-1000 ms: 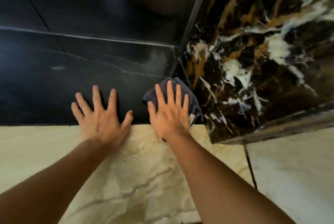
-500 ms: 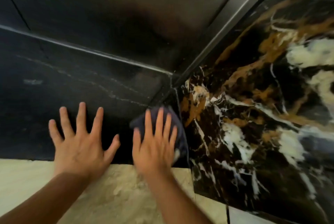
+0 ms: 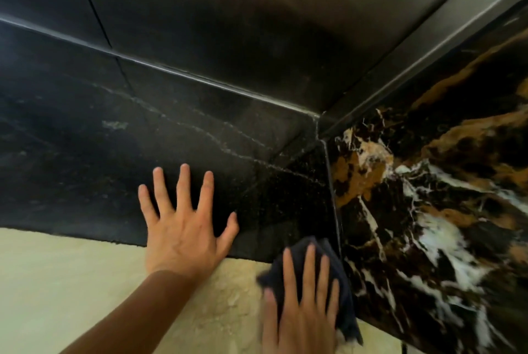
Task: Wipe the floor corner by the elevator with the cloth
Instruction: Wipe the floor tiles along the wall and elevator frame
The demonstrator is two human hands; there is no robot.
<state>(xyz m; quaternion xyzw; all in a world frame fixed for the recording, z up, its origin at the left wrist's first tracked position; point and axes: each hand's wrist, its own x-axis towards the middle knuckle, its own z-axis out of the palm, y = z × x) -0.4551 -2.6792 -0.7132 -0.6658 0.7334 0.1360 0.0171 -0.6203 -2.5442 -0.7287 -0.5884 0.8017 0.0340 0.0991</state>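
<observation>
- R hand (image 3: 303, 308) flat on dark cloth (image 3: 340, 290), fingers spread, pressing not gripping; cloth on floor just beside marble wall (image 3: 428, 210), short of corner (image 3: 317, 125).
- L hand (image 3: 183, 228) flat, empty, bracing.
- Risk: cloth slips from under palm; deep corner prob missed.

Right hand (image 3: 300, 310) cut off at the near edge, wrist and forearm out of frame, fingers slightly smeared with blur. Cloth (image 3: 340, 282) mostly hidden under that hand; only its far tip and right side visible, near corner running down toward the frame edge. Left hand (image 3: 183, 228) whole, forearm cut at the near edge. Veined marble wall (image 3: 428, 210) cut off at right and near edges. Steel elevator panel (image 3: 257, 25) cropped at the far edge. Fine specks on black floor slab (image 3: 200, 139) too small to identify.
</observation>
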